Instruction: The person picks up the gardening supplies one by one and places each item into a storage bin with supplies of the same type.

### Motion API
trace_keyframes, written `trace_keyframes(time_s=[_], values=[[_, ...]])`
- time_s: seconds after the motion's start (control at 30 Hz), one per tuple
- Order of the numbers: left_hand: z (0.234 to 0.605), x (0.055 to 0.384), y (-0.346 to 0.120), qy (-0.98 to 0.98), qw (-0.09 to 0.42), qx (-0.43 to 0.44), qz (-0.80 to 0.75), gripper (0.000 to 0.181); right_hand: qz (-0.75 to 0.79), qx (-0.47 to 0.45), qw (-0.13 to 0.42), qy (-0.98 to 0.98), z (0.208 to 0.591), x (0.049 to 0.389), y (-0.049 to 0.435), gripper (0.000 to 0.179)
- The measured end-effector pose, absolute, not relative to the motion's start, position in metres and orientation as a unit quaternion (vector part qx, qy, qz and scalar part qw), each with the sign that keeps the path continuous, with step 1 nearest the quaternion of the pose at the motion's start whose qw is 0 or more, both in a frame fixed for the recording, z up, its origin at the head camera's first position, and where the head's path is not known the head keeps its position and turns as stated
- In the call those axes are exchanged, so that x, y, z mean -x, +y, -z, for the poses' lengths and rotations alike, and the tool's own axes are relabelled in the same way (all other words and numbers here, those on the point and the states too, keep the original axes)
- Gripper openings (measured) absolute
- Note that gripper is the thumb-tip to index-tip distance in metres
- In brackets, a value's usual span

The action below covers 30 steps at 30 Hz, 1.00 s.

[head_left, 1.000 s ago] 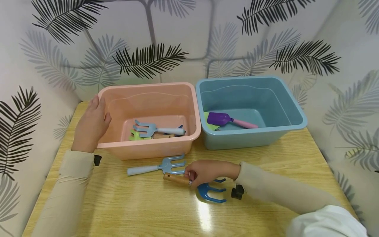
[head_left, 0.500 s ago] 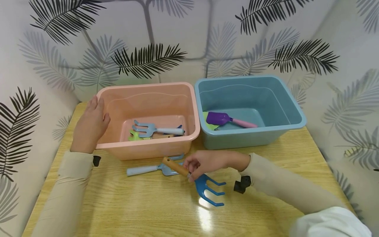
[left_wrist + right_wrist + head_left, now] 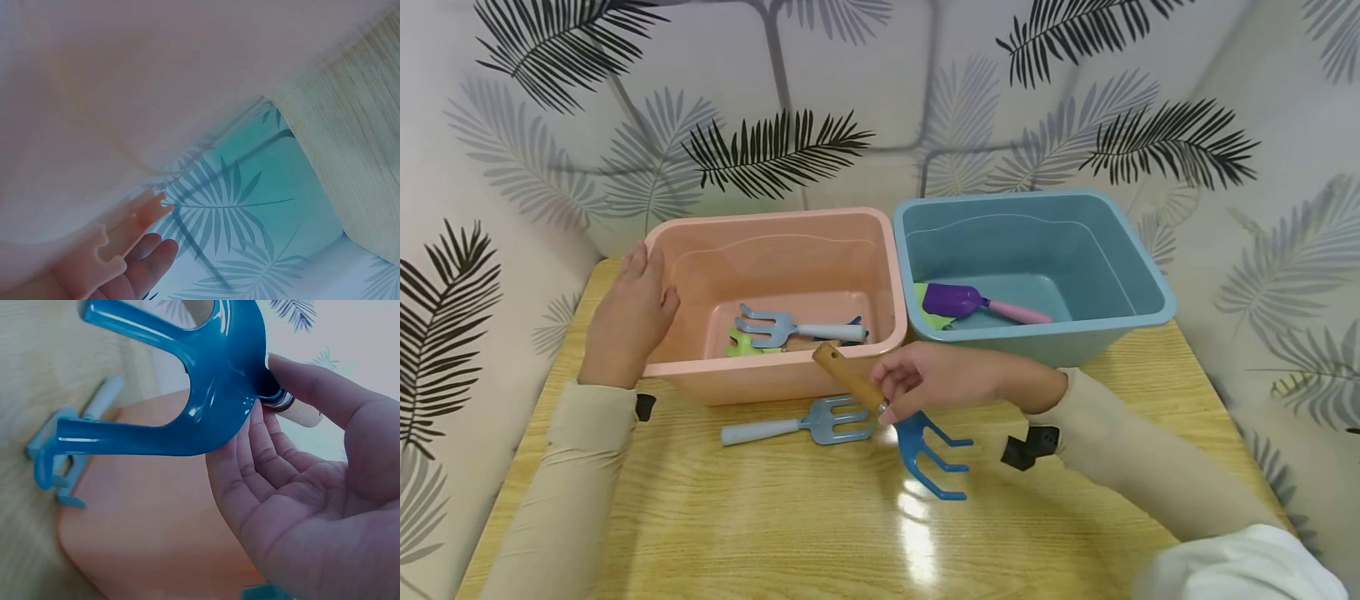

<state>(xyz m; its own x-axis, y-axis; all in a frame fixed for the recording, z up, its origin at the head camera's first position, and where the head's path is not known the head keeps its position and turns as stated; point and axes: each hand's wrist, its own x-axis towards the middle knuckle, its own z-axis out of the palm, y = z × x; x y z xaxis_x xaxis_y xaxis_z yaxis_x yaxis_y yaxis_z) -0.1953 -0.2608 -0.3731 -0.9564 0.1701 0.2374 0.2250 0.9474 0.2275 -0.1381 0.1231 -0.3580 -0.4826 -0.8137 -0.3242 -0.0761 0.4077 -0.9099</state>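
My right hand pinches a blue hand rake where its wooden handle meets the metal collar. It is held over the table in front of the bins, its tines pointing right and toward me; the right wrist view shows the blue head close up. My left hand holds the left rim of the pink bin, with fingers outside under the lip and thumb over the inside. A light blue hand fork with a pale handle lies on the table before the pink bin.
Inside the pink bin lie a light blue hand rake, a green tool and partly hidden tools. The teal bin beside it holds a purple shovel with a pink handle over something green. Leaf-patterned cloth hangs behind.
My right hand has lifted the blue hand rake up from the table toward the bins, its wooden handle tilting upward. The light blue fork's tines are now uncovered. My left hand stays put.
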Motion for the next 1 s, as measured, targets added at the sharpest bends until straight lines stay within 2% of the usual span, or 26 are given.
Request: trace_keyframes(time_s=[0.33, 0.7, 1.0], values=[[0.374, 0.194, -0.262, -0.98, 0.114, 0.1, 0.125, 0.054, 0.509, 0.265, 0.39, 0.72, 0.325, 0.148, 0.124, 0.036], [0.372, 0.194, -0.261, -0.982, 0.099, 0.097, 0.128, 0.055, 0.561, 0.215, 0.348, 0.719, 0.308, 0.17, 0.114, 0.034], [0.372, 0.195, -0.261, -0.982, 0.097, 0.099, 0.128, 0.056, 0.653, 0.151, 0.359, 0.65, 0.29, 0.192, 0.105, 0.04]])
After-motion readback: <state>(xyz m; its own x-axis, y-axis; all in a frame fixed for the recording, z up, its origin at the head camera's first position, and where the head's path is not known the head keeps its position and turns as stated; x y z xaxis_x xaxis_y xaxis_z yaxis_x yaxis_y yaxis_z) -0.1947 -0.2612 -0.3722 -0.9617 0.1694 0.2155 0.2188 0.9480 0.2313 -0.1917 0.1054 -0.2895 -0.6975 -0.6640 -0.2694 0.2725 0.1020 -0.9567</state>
